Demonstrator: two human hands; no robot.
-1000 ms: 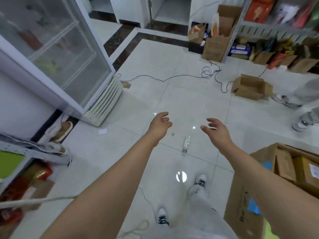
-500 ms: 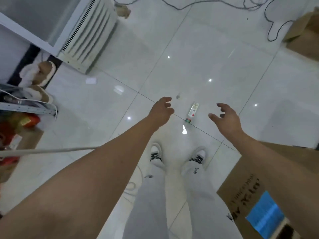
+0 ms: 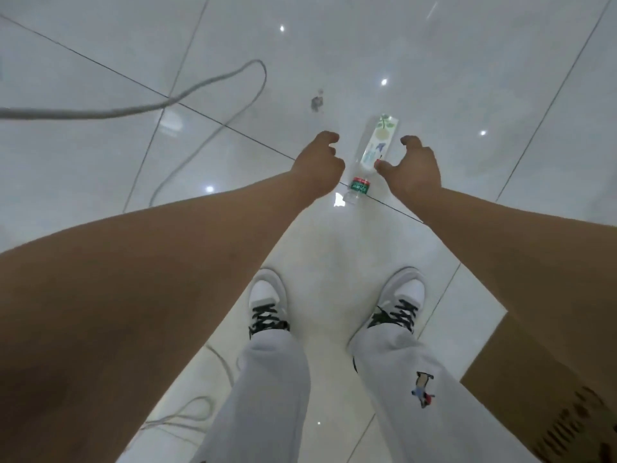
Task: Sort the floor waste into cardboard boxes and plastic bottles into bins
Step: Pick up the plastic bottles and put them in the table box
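A clear plastic bottle (image 3: 374,147) with a white and green label lies on the white tiled floor, its neck pointing toward my feet. My left hand (image 3: 319,167) hovers just left of it with fingers loosely curled and holds nothing. My right hand (image 3: 412,168) is spread in a claw just right of the bottle, thumb close to the bottle's side, gripping nothing. A brown cardboard box (image 3: 547,409) shows at the lower right edge, partly behind my right forearm.
A grey cable (image 3: 187,95) loops across the floor at upper left and trails down past my left shoe (image 3: 267,300). A small scrap of debris (image 3: 317,103) lies beyond the left hand. My right shoe (image 3: 400,302) stands near the box.
The view has tilted down and closer to the floor. Both hands have dropped toward the bottle and now flank it; the fridge and shelves have left the view.
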